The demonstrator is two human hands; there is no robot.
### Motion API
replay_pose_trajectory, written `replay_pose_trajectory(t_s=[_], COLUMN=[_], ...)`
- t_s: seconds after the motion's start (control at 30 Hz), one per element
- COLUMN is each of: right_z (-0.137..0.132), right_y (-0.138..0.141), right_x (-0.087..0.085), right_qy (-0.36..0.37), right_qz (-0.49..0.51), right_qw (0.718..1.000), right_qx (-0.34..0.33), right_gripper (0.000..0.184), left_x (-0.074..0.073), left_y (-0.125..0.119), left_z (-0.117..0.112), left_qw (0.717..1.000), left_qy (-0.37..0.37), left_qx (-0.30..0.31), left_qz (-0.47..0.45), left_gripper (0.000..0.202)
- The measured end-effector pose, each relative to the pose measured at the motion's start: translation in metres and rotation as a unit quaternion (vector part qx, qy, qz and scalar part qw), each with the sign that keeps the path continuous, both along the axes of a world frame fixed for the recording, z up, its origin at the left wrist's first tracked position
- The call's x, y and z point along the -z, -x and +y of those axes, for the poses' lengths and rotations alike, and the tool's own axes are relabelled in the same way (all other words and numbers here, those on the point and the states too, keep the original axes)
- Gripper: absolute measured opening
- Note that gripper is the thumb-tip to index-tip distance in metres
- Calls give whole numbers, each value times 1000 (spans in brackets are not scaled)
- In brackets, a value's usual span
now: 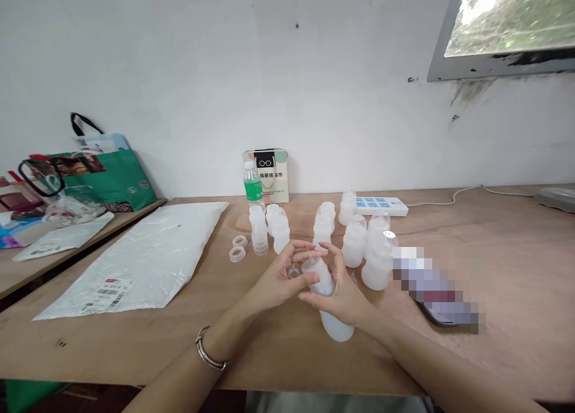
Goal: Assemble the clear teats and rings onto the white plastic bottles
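Note:
A translucent white plastic bottle (pixel 335 323) lies tilted in front of me above the wooden table (pixel 494 269), its neck pointing away. My right hand (pixel 344 293) is wrapped round its upper body. My left hand (pixel 281 275), with a metal bracelet on the wrist, has its fingertips pinched at the bottle's top, on a small clear part I cannot make out. Behind the hands stand several more white bottles (pixel 354 242) in loose rows. Two white rings (pixel 238 248) lie to the left of them.
A white plastic mailer bag (pixel 144 257) lies at the left. A green-labelled water bottle (pixel 254 185) and a small paper bag (pixel 272 173) stand by the wall, a power strip (pixel 381 206) at the right. A phone (pixel 438 308) lies right of my hands. Shopping bags (pixel 103 173) sit on a side table.

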State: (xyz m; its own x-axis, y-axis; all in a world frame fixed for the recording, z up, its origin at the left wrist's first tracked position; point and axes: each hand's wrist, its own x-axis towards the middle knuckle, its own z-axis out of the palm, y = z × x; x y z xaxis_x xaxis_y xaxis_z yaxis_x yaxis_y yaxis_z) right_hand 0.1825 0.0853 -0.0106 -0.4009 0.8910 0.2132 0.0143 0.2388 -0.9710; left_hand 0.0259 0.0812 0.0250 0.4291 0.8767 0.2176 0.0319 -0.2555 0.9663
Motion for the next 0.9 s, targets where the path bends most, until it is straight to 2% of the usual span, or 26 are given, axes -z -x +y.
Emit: replay_pose_trajectory(t_s=[0.1, 0.2, 0.27, 0.37, 0.43, 0.5, 0.57, 0.67, 0.77, 0.9], right_z=[0, -1, -3, -4, -3, 0, 3, 8, 10, 9], right_y=[2, 4, 3, 1, -1, -2, -4, -8, -13, -20], right_x=[-1, -4, -6, -8, -9, -9, -9, -13, -19, -26], right_qy=[-13, -15, -5, 17, 29, 49, 85, 140, 149, 105], right_qz=[-3, 6, -6, -16, -12, 0, 31, 102, 151, 179], right_qw=[1000, 1000, 1000, 1000, 999, 999, 996, 985, 977, 977], right_qx=[4, 5, 5, -21, -25, -6, 9, 17, 28, 45], right_gripper=[77, 67, 64, 55, 42, 29, 28, 31, 30, 31], left_x=[8, 13, 8, -7, -14, -12, 0, 26, 42, 41], left_y=[-2, -4, -2, 14, 34, 60, 87, 118, 132, 131], left_z=[3, 6, 7, 9, 11, 13, 16, 17, 15, 13], left_qw=[998, 994, 991, 978, 970, 965, 939, 877, 842, 828], left_qy=[5, -17, -43, -89, -97, -74, -74, -61, -35, -44], left_qx=[21, 9, -29, -144, -214, -243, -262, -311, -309, -306], left_qz=[-61, -106, -123, -118, -57, 64, 209, 361, 441, 467], left_gripper=[40, 43, 44, 40, 40, 41, 40, 41, 44, 50])
